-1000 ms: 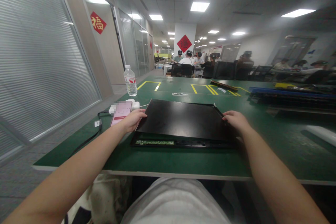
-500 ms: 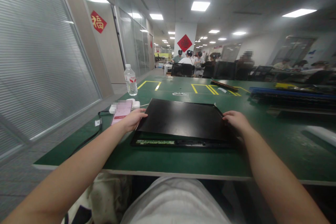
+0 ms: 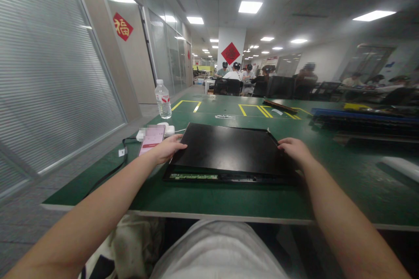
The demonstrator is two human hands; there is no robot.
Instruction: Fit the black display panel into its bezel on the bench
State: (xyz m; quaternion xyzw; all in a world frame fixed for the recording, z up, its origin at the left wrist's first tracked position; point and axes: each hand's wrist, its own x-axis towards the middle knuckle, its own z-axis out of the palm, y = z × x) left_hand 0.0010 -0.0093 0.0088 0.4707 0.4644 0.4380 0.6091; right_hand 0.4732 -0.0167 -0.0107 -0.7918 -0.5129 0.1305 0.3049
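Observation:
A thin black screen panel lies slightly askew over a black frame on the green table. Along the frame's near side a narrow green circuit board is exposed. My left hand pinches the panel's left edge, its thumb on the top face and its other fingers partly hidden beside it. At the right edge, my right hand is closed with thumb and forefinger together near the corner; whether it also grips the frame cannot be told.
Left of the panel are a phone, a white charger, a black cable and a water bottle. Blurred long dark parts lie at the right, a dark strip at the back. People sit at far tables.
My left thumb has shifted slightly right, farther onto the panel's top face. The panel and my right hand look almost unmoved.

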